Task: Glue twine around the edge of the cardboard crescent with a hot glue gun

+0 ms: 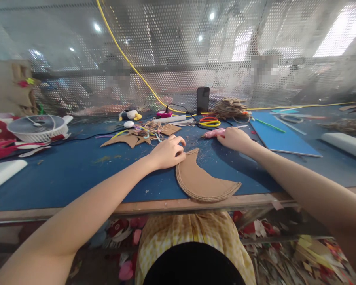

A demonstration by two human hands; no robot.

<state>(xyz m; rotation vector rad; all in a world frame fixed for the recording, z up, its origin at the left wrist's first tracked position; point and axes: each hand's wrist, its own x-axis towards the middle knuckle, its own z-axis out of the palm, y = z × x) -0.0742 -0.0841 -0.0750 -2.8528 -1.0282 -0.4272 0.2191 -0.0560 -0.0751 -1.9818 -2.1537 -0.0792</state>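
Observation:
A crescent moon of layered brown cardboard (203, 178) lies flat at the front edge of the blue table. Beside its upper left edge is my left hand (169, 152), with curled fingers and a gap between thumb and forefinger. The thumb side meets the cardboard's edge, but nothing is gripped there. My right hand (235, 138) is wrapped round a pink hot glue gun (214, 133) resting low over the table, its nozzle pointing left. Part of the glue gun's handle is hidden by my fingers.
Behind lie cardboard scraps (127, 139), tangled twine (154, 127), a bundle of brown twine (230, 107) and a propped phone (203, 99). A blue board (281, 132) lies right. A white fan (37, 128) stands left. A yellow hose (130, 63) hangs along the perforated metal screen.

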